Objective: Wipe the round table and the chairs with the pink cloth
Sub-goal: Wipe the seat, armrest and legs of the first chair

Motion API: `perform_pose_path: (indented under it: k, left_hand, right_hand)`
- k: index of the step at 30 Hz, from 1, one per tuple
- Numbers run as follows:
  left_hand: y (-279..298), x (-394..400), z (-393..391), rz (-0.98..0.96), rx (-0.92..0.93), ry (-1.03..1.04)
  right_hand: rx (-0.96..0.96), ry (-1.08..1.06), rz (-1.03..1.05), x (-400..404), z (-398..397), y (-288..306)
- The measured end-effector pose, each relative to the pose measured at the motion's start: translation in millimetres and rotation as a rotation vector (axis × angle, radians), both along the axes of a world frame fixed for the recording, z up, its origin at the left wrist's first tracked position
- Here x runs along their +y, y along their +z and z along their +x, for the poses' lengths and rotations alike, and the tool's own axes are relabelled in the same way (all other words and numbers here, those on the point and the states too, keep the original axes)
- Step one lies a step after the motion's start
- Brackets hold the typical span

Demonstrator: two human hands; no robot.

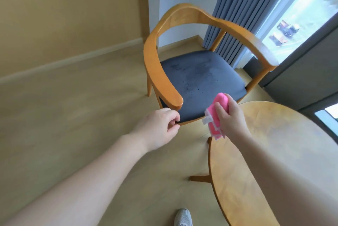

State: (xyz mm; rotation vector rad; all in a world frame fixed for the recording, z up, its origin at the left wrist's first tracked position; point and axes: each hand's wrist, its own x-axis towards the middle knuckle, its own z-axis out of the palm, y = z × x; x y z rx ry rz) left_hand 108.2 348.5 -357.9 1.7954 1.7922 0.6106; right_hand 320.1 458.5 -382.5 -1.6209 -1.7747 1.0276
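A wooden armchair (192, 17) with a dark blue seat cushion (197, 77) stands ahead of me on the floor. The round wooden table (265, 152) fills the lower right. My right hand (228, 117) grips the folded pink cloth (217, 114) in the air, between the seat's front edge and the table's rim. My left hand (161, 127) is at the seat's front left corner, just below the end of the left armrest (173, 97), with its fingers curled at the seat's edge.
Grey-blue curtains (243, 13) and a large window (301, 20) lie behind the chair at the right. A beige wall and skirting run along the left. One table leg (201, 178) juts out over the wooden floor, and my shoe (182, 218) shows at the bottom.
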Motion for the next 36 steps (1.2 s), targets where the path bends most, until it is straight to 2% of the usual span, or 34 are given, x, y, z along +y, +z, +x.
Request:
perform_pose_path:
  k: [2,4,6,9,12,15,18,24,32,36]
  left_hand:
    - [45.7,15.8,9.9,0.039,-0.048,-0.023]
    - [93.7,25.4,21.6,0.009,-0.186,0.02]
    - [138.7,32.0,30.5,-0.046,-0.305,0.025]
    - [196.2,38.0,38.1,-0.07,-0.443,-0.077]
    - [244.4,47.0,39.4,-0.022,-0.477,-0.111]
    - [272.4,58.2,32.9,0.036,-0.436,-0.08]
    - [288.7,66.2,19.4,0.062,-0.432,-0.069]
    - [302.6,92.4,-26.0,0.047,-0.428,-0.102]
    - [248.4,173.0,-124.1,0.03,-0.35,-0.106]
    - [211.5,216.4,-169.9,-0.034,-0.289,-0.14]
  right_hand:
    - [0.171,0.01,-0.023,-10.7,-6.0,49.8]
    - [0.305,0.057,-0.05,-21.8,-11.5,99.4]
    - [0.398,0.11,-0.052,-29.8,-15.2,145.0]
    - [0.457,0.207,-0.032,-33.8,-16.5,198.9]
    - [0.521,0.321,-0.037,-25.0,-16.5,241.9]
    - [0.67,0.407,-0.177,-5.6,-12.7,263.4]
    - [0.61,0.537,-0.148,17.7,-8.8,282.5]
    - [0.534,0.612,-0.148,61.0,-29.8,307.0]
    - [0.264,0.351,-0.103,118.6,-110.9,268.1]
    - [0.019,0.208,-0.079,142.5,-144.9,241.8]
